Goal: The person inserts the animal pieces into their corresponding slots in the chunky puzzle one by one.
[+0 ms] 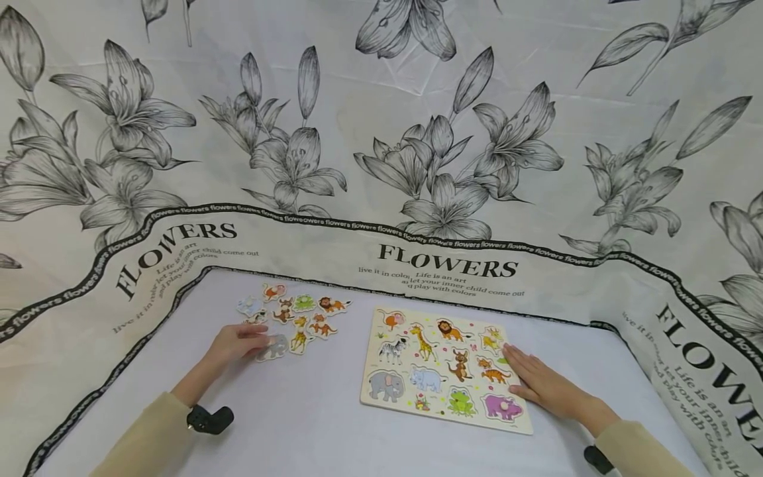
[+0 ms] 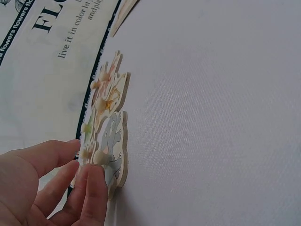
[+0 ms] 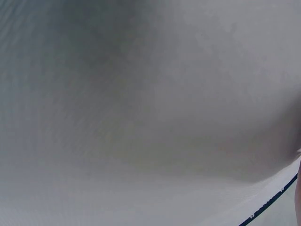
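Note:
My left hand [image 1: 241,339] reaches over loose animal puzzle pieces on the left side of the table. Its fingertips are at the grey elephant piece [image 1: 275,348], close beside the wooden knob [image 2: 101,157] in the left wrist view; thumb and fingers stand apart. Around it lie a giraffe piece [image 1: 301,336], a tiger piece [image 1: 323,324], a lion piece [image 1: 334,303] and a frog piece [image 1: 304,303]. A zebra piece [image 1: 255,318] is partly behind the hand. Fingers extended, my right hand [image 1: 545,386] rests at the right edge of the wooden puzzle board [image 1: 405,405].
A kangaroo piece [image 1: 285,309], a monkey-like piece [image 1: 274,291] and a pale blue piece [image 1: 247,305] lie farther back. The white table [image 1: 310,417] meets a flower-printed curtain [image 1: 334,252] behind. The right wrist view is mostly blurred pale surface.

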Available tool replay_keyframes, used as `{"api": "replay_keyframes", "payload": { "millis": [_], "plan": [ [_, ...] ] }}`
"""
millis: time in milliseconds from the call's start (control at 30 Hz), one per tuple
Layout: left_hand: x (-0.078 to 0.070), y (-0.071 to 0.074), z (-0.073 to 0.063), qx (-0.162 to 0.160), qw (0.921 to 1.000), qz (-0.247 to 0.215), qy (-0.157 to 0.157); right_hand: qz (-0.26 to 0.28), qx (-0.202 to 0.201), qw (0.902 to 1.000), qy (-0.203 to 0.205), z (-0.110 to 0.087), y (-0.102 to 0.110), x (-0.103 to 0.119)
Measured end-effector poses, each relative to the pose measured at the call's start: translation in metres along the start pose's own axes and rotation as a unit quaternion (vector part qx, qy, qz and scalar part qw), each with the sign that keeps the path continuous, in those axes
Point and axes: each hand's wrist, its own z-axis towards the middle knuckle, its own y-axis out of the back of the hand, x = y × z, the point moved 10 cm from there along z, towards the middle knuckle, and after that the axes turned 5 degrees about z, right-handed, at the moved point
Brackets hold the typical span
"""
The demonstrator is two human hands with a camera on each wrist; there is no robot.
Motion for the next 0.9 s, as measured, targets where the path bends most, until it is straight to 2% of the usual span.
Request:
{"api": "replay_keyframes", "payload": {
  "millis": [133,433,600,900],
  "plan": [
    [0.002,-0.001,0.001,0.005,0.9998,0.017,0.004,0.001,-0.001,1.0,0.001,0.0,0.0,-0.001],
    [0.011,-0.003,0.005,0.006,0.9991,0.022,0.036,0.001,-0.004,1.0,0.005,0.0,0.001,0.002],
    [0.011,-0.003,0.005,0.007,0.9982,0.044,0.04,-0.001,-0.009,0.9999,0.009,0.0,0.002,0.003],
    [0.006,-0.001,0.004,-0.02,0.9957,0.083,0.036,0.01,-0.003,0.9999,0.008,0.0,0.002,0.005]
  ]
}}
